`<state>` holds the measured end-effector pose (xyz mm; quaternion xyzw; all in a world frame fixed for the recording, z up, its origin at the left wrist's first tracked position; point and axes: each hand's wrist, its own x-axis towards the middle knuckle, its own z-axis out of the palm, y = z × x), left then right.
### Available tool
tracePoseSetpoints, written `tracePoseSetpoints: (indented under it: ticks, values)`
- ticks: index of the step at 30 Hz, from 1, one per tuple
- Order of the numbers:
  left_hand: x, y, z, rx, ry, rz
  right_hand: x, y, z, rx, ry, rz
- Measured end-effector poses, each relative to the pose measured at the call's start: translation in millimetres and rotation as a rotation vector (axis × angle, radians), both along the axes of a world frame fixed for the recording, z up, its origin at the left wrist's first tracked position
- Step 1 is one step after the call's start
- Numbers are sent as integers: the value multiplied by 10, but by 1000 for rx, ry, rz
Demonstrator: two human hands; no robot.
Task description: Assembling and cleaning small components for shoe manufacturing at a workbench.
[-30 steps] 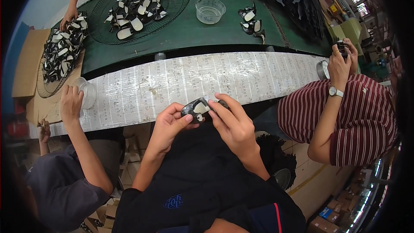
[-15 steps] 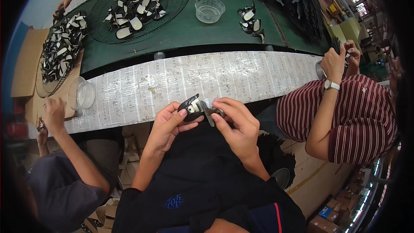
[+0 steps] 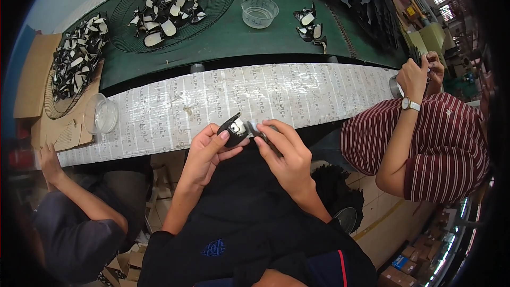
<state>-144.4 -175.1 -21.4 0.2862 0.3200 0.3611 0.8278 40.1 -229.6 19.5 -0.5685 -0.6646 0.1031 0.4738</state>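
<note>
In front of my chest, my left hand (image 3: 206, 151) is closed around a black shoe heel (image 3: 231, 131), thumb on its side. The heel's pale inner face, with a white part on it, points toward my right hand (image 3: 287, 154). That hand grips a small dark metal tool (image 3: 255, 130) with a short handle between thumb and fingers. The tool's head is right at the heel's pale edge; whether they touch I cannot tell. My fingers hide most of the handle.
A grey-wrapped ledge (image 3: 239, 90) runs before me, beside a green table (image 3: 223, 42). On the table are a wire basket (image 3: 226, 0) of heels, a clear tub (image 3: 259, 13) and several loose heels (image 3: 306, 18). Co-workers sit left and right; another clear tub (image 3: 103, 117) stands left.
The tool has tilted and drawn lower behind my right fingers, which moved slightly left. The heel turned a little. The left co-worker's hands lowered; the far person's hand moved right.
</note>
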Motion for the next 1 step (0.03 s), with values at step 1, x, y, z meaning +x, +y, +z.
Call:
tracePoseSetpoints:
  ticks: [1]
  values:
    - [-1,1,-9,1,0,1,6,-4,-6,1,-27,-25]
